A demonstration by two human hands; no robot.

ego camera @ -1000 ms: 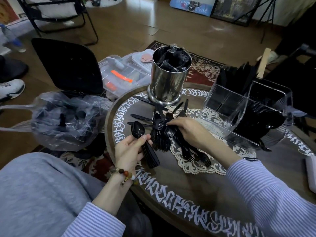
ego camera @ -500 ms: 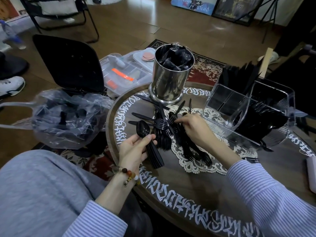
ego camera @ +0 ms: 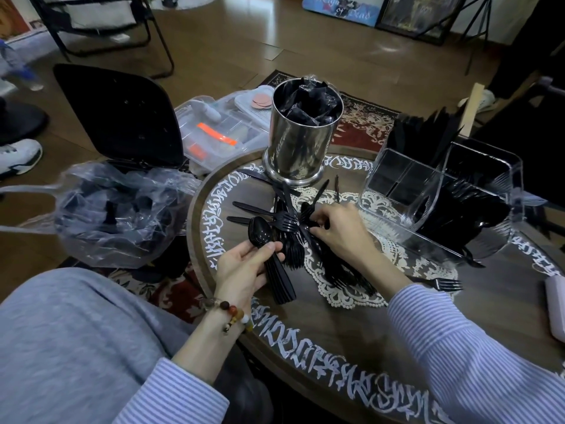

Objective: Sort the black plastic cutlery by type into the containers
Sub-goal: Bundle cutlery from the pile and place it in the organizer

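Observation:
My left hand (ego camera: 244,266) grips a stack of black plastic spoons (ego camera: 260,231), bowls pointing away from me, at the table's left edge. My right hand (ego camera: 337,226) reaches into the pile of black cutlery (ego camera: 333,270) on the lace doily and pinches a piece there; which type I cannot tell. Loose forks (ego camera: 284,221) lie just left of that hand. A clear plastic divided caddy (ego camera: 409,185) at the right holds upright black knives at the back and more cutlery in its front part. A steel canister (ego camera: 301,142) behind the pile is filled with black wrapped items.
The round wooden table (ego camera: 305,338) has white lettering round its rim. A single fork (ego camera: 443,283) lies to the right of my forearm. A clear bag of black cutlery (ego camera: 116,215) sits off the table's left, beside a black lid and a plastic box (ego camera: 220,133).
My right hand has shifted a little back and right within the pile. My left hand keeps its spoons and has stayed almost still.

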